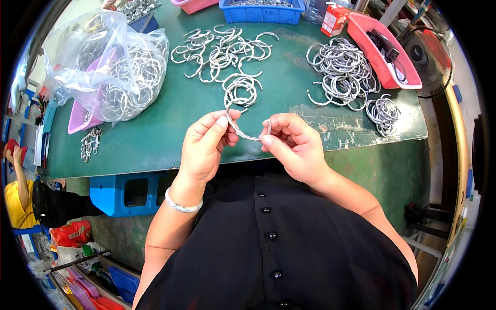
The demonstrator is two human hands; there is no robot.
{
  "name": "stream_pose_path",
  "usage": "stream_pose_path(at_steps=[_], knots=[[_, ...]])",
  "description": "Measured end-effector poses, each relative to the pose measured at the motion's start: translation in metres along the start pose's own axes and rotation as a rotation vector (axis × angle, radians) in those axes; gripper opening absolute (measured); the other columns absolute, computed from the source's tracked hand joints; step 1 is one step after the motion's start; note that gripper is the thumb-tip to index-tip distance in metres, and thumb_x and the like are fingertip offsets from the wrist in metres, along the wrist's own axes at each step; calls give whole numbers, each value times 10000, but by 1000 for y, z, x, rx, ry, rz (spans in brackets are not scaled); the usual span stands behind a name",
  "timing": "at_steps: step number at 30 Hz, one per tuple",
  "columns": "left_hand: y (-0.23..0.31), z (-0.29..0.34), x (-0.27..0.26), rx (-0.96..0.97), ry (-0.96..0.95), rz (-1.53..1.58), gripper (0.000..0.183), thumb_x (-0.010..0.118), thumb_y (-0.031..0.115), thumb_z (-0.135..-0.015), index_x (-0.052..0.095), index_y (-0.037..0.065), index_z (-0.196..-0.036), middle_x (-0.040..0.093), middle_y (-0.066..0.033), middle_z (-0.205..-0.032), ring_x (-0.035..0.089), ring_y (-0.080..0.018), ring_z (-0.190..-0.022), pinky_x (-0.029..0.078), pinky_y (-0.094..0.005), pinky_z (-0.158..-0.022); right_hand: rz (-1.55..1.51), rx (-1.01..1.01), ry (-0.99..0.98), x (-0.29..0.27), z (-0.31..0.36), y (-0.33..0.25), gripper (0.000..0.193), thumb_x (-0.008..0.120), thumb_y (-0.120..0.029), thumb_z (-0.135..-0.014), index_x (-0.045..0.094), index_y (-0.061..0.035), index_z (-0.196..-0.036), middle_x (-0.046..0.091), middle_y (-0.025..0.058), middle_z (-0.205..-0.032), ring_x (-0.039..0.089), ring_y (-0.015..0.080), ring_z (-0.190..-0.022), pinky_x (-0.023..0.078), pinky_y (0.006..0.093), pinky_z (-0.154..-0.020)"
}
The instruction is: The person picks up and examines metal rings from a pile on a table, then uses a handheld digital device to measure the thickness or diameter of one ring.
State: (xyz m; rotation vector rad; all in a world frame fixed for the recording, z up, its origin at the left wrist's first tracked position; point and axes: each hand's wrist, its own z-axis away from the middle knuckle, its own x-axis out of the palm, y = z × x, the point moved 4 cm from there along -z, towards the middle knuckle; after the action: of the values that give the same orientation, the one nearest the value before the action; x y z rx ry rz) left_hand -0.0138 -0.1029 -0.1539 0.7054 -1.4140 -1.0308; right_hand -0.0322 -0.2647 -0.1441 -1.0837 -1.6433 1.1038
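Between my two hands I hold an open silver metal ring [247, 136], like a bangle, with its gap facing away from me. My left hand [211, 135] pinches its left side between thumb and fingers. The right end is gripped between the thumb and fingertips of my right hand [293, 139]. Just beyond the held ring lie a few more rings [241, 92] on the green table [289, 93]. A loose spread of open rings [222, 51] lies farther back. On the right is a dense heap of rings [343, 72], with a smaller bundle of rings [383, 114] beside it.
A clear plastic bag [139, 77] of rings rests over a pink basket [77, 118] at left, near small metal links [91, 143]. Blue [262, 14] and pink bins [382, 51], a red box [335, 19] and a fan [426, 57] stand behind. A person in yellow [19, 201] is far left.
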Motion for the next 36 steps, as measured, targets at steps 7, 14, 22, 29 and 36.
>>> stream_pose_path(at_steps=[7, 14, 22, 29, 36], knots=[[-1, 2, -2, 32, -40, 27, 198, 461, 117, -867, 548, -4, -998, 567, -56, -779, 536, -116, -660, 444, -235, -619, 185, -130, 40, -3, 0, -5, 182, 592, 13, -758, 551, 6, -935, 572, 57, -798, 546, 90, -705, 454, 223, -625], [3, 12, 0, 141, -126, -57, 208, 490, 66, -843, 521, -11, -1034, 585, -99, -867, 580, -167, -765, 473, -274, -705, 320, -253, 66, -11, -3, -11, 176, 595, 34, -740, 576, 4, -912, 586, 80, -803, 570, 131, -693, 455, 224, -614], [15, 23, 10, 482, -148, -386, 170, 561, -51, -764, 563, -37, -933, 546, -123, -885, 562, -173, -771, 468, -272, -690, 201, -180, 57, -15, -2, 2, 184, 561, 42, -769, 567, 10, -951, 592, 81, -833, 600, 125, -728, 474, 218, -638], [24, 28, 17, 653, -101, -640, 210, 612, -90, -690, 592, -26, -889, 575, -116, -821, 541, -161, -726, 431, -237, -623, 138, -147, 42, -15, -2, 8, 188, 532, 46, -790, 553, 15, -974, 586, 70, -853, 603, 118, -740, 480, 216, -653], [6, 23, 3, 289, 26, -245, 211, 560, -16, -783, 545, -24, -993, 589, -86, -819, 568, -141, -700, 466, -232, -632, 46, -53, 6, -12, 0, 5, 183, 544, 28, -790, 553, 15, -972, 589, 54, -848, 578, 88, -734, 470, 205, -640]])
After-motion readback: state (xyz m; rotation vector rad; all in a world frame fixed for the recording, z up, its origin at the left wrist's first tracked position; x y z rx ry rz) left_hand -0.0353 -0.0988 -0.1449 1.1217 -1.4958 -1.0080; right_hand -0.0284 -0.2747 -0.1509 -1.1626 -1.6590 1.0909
